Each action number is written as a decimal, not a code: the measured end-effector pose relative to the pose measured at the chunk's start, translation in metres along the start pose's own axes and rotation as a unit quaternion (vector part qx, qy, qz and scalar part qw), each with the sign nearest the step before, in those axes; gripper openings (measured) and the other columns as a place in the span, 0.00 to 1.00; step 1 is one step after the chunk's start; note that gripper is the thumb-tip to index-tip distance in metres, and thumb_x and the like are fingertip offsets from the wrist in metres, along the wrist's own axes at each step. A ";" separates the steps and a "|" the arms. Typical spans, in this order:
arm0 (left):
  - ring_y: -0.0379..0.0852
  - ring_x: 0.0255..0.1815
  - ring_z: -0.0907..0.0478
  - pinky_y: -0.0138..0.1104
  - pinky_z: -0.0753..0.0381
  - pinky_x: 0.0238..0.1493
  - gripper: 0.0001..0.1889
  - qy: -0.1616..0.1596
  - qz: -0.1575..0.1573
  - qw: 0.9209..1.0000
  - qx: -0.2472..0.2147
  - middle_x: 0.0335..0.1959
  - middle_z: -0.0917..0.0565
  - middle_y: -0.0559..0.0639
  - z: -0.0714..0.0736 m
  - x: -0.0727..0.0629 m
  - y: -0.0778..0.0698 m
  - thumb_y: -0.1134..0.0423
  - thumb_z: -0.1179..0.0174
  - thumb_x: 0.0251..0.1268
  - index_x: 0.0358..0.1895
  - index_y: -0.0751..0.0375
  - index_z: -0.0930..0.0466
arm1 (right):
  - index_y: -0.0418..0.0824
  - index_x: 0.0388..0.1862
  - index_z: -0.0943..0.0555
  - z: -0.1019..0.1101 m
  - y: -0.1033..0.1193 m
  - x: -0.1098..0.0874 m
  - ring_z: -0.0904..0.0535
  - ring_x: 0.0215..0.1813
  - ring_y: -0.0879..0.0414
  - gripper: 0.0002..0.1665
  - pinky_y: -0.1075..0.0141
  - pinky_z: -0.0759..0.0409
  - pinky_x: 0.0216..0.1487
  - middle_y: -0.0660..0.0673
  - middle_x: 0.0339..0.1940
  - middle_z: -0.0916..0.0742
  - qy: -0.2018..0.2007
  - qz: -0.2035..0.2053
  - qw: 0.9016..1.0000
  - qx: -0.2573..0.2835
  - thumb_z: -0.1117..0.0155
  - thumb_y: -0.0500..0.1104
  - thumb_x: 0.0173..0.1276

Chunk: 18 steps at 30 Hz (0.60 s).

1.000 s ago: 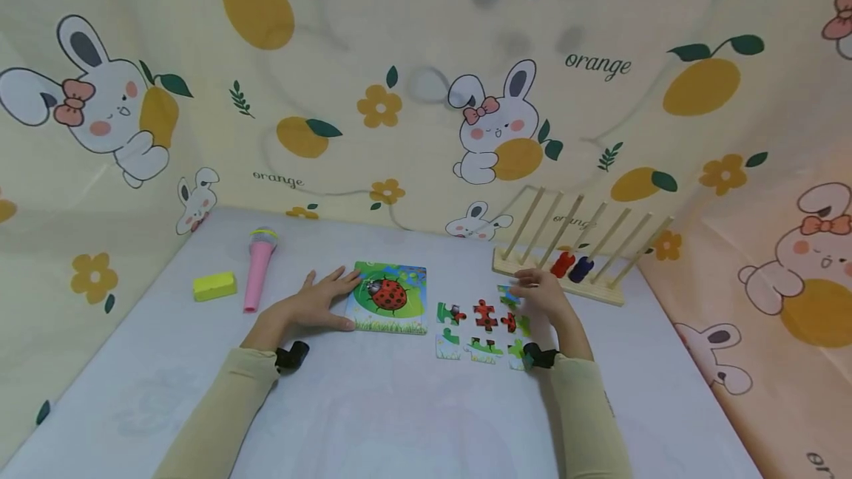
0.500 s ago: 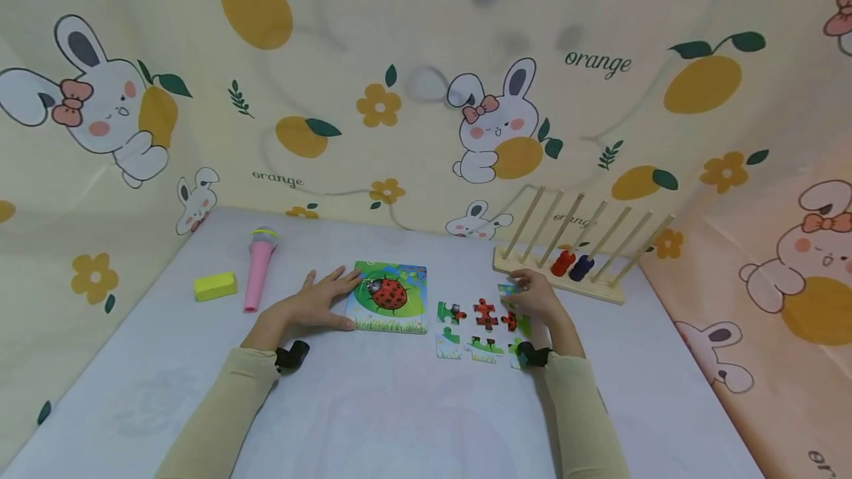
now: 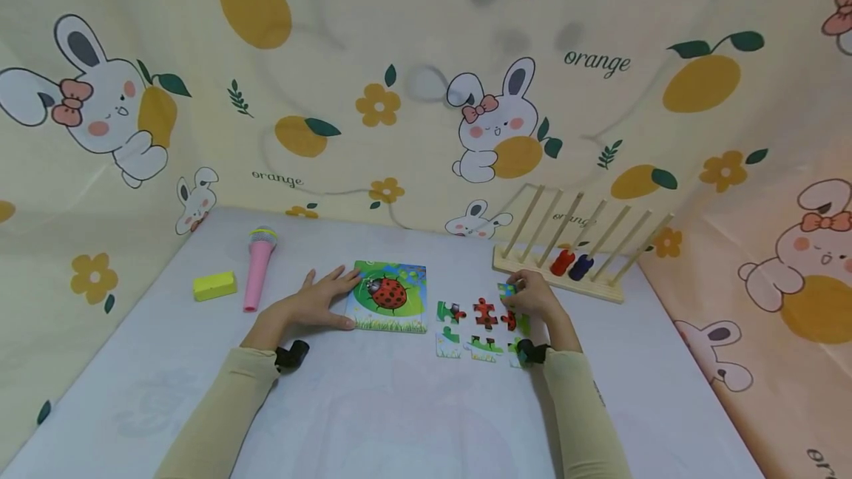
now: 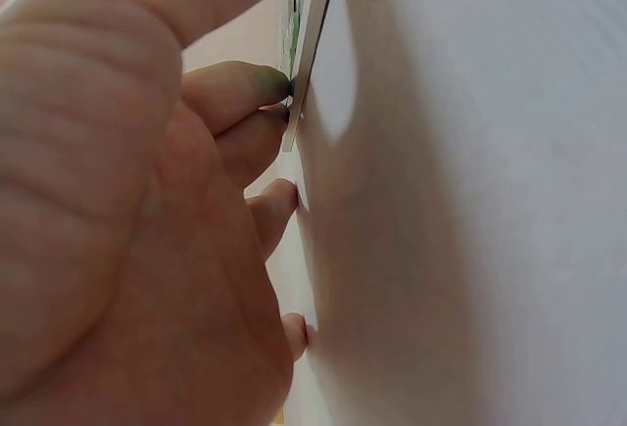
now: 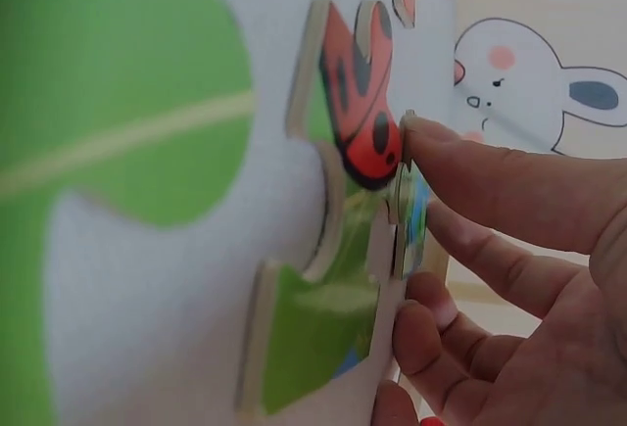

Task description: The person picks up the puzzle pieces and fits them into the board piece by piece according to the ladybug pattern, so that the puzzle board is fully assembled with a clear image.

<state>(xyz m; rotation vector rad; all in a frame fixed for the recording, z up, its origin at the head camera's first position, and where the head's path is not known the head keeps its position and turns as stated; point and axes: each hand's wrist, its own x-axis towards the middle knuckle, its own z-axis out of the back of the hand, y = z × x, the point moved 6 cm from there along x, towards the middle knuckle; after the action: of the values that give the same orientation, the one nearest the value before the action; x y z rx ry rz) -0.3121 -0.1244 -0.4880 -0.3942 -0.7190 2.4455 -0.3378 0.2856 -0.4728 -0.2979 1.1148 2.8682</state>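
My left hand (image 3: pixel 318 303) lies with spread fingers at the left edge of a flat ladybug puzzle board (image 3: pixel 414 298); in the left wrist view two fingertips (image 4: pixel 265 83) touch the board's edge. My right hand (image 3: pixel 541 301) is over the far right corner of the loose jigsaw pieces. Its thumb and forefinger pinch a blue-green puzzle piece (image 5: pixel 417 230), partly hidden by the fingers in the head view. Nearby lie a red centre piece (image 3: pixel 485 314), a red-and-green ladybug piece (image 5: pixel 367 122) below the hand and several grassy pieces (image 3: pixel 484 347) along the front.
Behind the right hand stands a wooden peg rack (image 3: pixel 602 290) with a red bead (image 3: pixel 562 263) and a dark blue bead (image 3: pixel 581 267). A pink toy microphone (image 3: pixel 259 272) and a yellow block (image 3: pixel 214 286) lie at the left. A patterned cloth (image 3: pixel 399 168) backs the table.
My right hand has shifted a little left and nearer, its thumb and forefinger coming together on the blue-green puzzle piece. My left hand stays in place at the board.
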 end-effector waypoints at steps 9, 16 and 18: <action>0.63 0.81 0.63 0.68 0.75 0.69 0.51 0.003 0.004 1.000 0.001 0.80 0.48 0.57 0.000 0.000 0.001 0.42 0.30 0.58 0.78 0.62 0.44 | 0.29 0.49 0.22 0.000 0.003 0.002 0.25 0.46 0.42 0.22 0.49 0.24 0.49 0.31 0.48 0.19 -0.005 0.017 0.998 -0.059 0.26 0.37 0.60; 0.63 0.81 0.63 0.67 0.75 0.69 0.51 0.001 0.003 1.000 0.001 0.81 0.48 0.57 0.000 -0.001 0.001 0.42 0.30 0.58 0.78 0.62 0.44 | 0.30 0.46 0.21 0.002 0.005 0.003 0.25 0.48 0.41 0.20 0.47 0.25 0.51 0.33 0.47 0.21 -0.031 0.039 0.994 -0.093 0.24 0.37 0.58; 0.63 0.81 0.63 0.68 0.75 0.69 0.51 0.000 0.002 1.000 0.001 0.81 0.48 0.57 0.000 -0.001 0.001 0.42 0.30 0.58 0.78 0.62 0.44 | 0.30 0.46 0.21 0.002 0.004 0.003 0.24 0.50 0.41 0.21 0.46 0.26 0.54 0.34 0.48 0.20 -0.033 0.040 0.994 -0.100 0.24 0.38 0.58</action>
<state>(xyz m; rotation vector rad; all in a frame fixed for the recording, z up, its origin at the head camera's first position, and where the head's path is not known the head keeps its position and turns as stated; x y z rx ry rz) -0.3121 -0.1261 -0.4884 -0.3965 -0.7170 2.4493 -0.3421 0.2840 -0.4688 -0.1683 0.8481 3.0418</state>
